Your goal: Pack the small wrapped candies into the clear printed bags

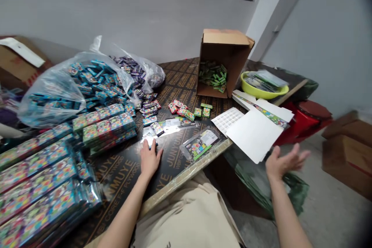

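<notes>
Left hand (150,159) lies flat and unclenched on the dark desk (122,170), fingertips touching a small shiny packet (150,140). Just right of it rests a clear blister pack (200,145) near the desk's edge, then white sheets (253,133). Right hand (284,162) hovers off the desk, spread wide, grasping nothing.

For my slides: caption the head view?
Left hand rests flat on the plywood table by small packets; right hand open, empty, beyond the edge.
</notes>
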The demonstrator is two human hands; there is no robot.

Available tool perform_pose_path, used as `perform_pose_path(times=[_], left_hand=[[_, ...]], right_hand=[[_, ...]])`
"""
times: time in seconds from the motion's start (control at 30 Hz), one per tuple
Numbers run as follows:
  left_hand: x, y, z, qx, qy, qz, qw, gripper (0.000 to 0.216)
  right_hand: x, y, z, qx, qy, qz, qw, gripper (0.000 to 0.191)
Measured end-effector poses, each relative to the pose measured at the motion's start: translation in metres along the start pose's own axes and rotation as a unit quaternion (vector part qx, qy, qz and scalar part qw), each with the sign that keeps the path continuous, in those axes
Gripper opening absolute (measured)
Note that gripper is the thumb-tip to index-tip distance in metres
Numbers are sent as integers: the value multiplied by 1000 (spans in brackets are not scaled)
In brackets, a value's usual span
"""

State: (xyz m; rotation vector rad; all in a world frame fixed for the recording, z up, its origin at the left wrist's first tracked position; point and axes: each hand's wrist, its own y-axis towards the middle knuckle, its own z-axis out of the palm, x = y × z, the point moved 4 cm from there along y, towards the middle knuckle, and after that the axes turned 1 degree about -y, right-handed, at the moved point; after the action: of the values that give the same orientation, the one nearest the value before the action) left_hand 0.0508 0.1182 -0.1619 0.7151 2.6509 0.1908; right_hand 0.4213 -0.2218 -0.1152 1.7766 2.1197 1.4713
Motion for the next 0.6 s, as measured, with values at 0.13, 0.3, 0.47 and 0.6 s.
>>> perform_pose_path(times=[0.13, 0.3, 0.47, 0.6], left_hand=[[-3, 13, 9, 16, -60, 25, 998, 56], [0, 31, 3, 77, -174, 49, 981, 57], [14, 1, -21, 60, -240, -5, 969, 59], [12, -31, -33, 60, -293, -37, 954, 52]], right_hand=[[129, -20, 36, 157, 180, -205, 949, 58], [271, -108, 98, 456, 207, -509, 700, 56], [313, -129, 147, 516, 45, -600, 609, 75], [308, -124, 167, 515, 8, -608, 605, 55]])
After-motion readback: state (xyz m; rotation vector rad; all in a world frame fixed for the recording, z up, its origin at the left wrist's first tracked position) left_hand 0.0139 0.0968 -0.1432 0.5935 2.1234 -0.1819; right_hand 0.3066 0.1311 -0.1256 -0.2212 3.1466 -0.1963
